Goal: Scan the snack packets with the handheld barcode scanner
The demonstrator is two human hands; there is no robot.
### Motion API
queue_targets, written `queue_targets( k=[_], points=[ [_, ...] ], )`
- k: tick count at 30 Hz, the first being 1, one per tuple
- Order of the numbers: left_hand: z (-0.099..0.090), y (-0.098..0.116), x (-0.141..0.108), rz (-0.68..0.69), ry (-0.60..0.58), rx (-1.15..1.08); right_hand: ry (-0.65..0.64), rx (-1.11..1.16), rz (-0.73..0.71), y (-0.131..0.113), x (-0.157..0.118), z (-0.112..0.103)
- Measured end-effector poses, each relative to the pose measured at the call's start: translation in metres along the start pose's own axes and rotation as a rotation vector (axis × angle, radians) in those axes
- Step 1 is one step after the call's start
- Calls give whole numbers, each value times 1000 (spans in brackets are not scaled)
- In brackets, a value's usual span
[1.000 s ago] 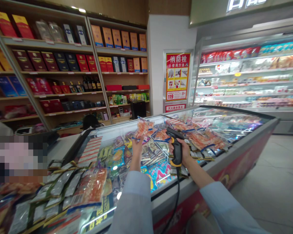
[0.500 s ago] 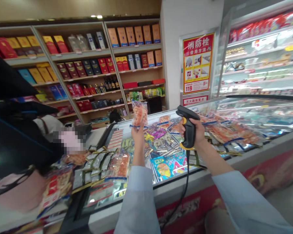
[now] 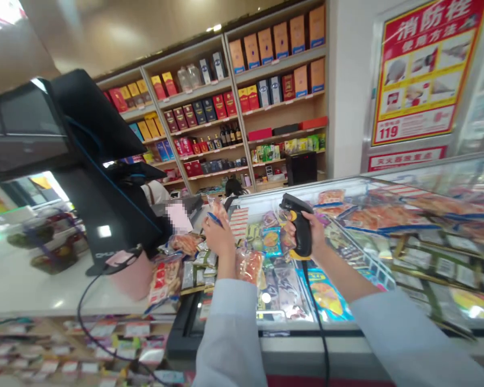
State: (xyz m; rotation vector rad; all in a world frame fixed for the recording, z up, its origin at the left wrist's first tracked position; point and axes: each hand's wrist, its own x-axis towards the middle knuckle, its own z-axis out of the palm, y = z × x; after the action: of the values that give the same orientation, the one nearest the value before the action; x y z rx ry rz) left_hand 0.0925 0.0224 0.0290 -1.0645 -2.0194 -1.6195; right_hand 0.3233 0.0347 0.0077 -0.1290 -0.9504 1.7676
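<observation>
The left hand [image 3: 219,239] is closed around the lower end of a clear packet [image 3: 216,209] of orange snack, which sticks up above the fingers at a slight tilt, with a blue strip across it. The right hand [image 3: 307,232] wraps firmly around the grip of a black and yellow barcode scanner [image 3: 301,228], its head tipped up and to the left, toward the packet. The two hands are near each other, with the packet and scanner well clear of the goods below. A black cord [image 3: 318,317] drops from the scanner's base.

Both hands are above the left end of a glass-topped freezer [image 3: 290,344] filled with snack packets, and an orange packet [image 3: 250,267] lies just below the left wrist. Light blue sleeves [image 3: 229,333] cover both forearms. To the left, a white desk [image 3: 44,295] carries a black screen [image 3: 24,123] and a pink pot [image 3: 133,277]. Beyond stand wooden shelves [image 3: 274,107] of boxes, with another person [image 3: 233,188] in front of them.
</observation>
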Motion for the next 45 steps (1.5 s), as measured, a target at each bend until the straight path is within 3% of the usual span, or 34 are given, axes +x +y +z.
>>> queue_targets(
  k=[6,10,12,16,18,26,31,38,45],
  points=[
    [1,-16,5,-58,148,-21,39,14,59,15,-4,-14],
    [-4,-11,-1,-31,250,11,52,12,70,17,-5,-15],
    [-6,-1,-10,67,192,45,45,4,66,18,-6,-15],
    [-4,21,-35,346,-51,94,43,-1,66,17,-7,-16],
    [-2,27,-43,408,-125,115,43,-4,66,16,-8,-17],
    [-1,19,-45,391,-98,240,58,-9,75,23,-12,-24],
    [3,19,-49,407,-163,285,92,-8,104,30,-9,-27],
    [8,12,-54,420,-263,351,88,7,30,19,-12,-20],
    [7,15,-46,395,-255,382,60,28,1,9,-11,-8]
  ],
)
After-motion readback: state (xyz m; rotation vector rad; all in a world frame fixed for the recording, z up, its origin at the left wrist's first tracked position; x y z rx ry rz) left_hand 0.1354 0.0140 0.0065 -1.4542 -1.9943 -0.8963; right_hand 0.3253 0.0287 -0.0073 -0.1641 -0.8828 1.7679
